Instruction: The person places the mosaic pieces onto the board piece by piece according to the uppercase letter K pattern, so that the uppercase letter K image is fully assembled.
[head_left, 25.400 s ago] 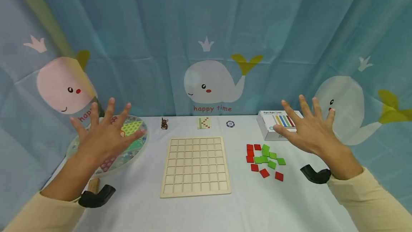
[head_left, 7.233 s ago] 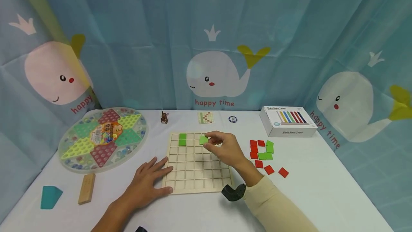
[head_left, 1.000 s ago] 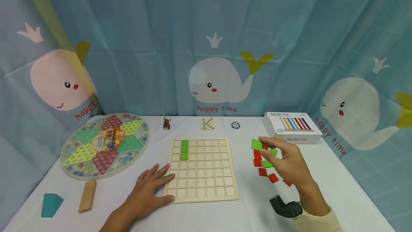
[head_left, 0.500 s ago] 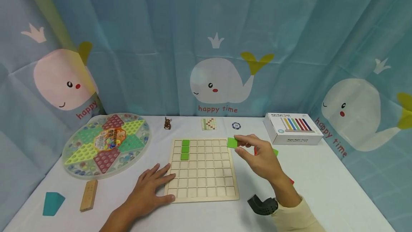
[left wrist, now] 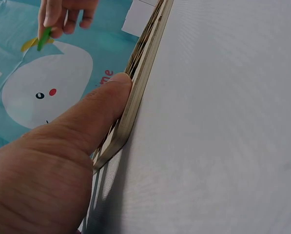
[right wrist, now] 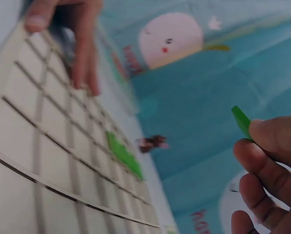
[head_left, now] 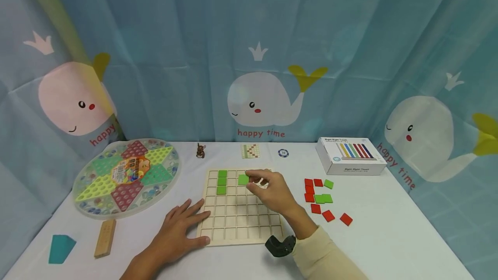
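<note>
Green square tile [head_left: 243, 179], flat, thin, pinched by right hand [head_left: 268, 190].

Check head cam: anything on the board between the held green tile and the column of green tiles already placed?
No. In the head view, only empty wooden cells lie between the green tile pinched by the right hand and the placed green column.
</note>
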Available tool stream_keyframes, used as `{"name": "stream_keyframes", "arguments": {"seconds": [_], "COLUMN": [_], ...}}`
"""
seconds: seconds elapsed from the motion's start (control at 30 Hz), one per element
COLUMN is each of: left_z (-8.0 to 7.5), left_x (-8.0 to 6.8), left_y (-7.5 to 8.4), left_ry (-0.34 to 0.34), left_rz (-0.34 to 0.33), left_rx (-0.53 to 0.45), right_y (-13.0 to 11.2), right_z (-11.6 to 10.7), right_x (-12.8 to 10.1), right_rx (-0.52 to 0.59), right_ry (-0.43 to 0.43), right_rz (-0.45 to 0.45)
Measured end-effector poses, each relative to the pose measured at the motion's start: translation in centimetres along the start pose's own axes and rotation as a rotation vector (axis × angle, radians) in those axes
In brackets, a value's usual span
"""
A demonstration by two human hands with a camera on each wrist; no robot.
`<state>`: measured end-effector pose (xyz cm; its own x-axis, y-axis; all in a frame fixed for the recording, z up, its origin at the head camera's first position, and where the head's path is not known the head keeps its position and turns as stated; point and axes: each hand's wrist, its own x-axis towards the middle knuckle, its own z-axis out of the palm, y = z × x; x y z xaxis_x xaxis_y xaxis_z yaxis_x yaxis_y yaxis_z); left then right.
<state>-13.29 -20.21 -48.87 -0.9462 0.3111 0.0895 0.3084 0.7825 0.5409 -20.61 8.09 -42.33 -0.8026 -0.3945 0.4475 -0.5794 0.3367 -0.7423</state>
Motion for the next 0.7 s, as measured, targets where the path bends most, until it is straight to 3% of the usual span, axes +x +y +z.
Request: {"name": "stream_keyframes", "arguments": {"seconds": [0.37,0.53,0.7], "left_z": [0.0,0.1,0.1], "left_x": [0.0,-0.1,0.0], "left_y": [-0.3,-0.4,-0.3], "left_ry": [0.009,0.01,0.006], "left_rz": [0.013,0.021,0.019], "left_rx": [0.004,-0.001,0.004], "right_y": [1.3,1.8,1.8], "right_z": [4.9,6.4,7.1], "right_x": [0.8,0.9,1.0], "right_rx": [-0.008,-0.003,-0.067], "right_ry": [-0.116,-0.16,-0.195], "right_rz": [0.139,0.189,0.233]}}
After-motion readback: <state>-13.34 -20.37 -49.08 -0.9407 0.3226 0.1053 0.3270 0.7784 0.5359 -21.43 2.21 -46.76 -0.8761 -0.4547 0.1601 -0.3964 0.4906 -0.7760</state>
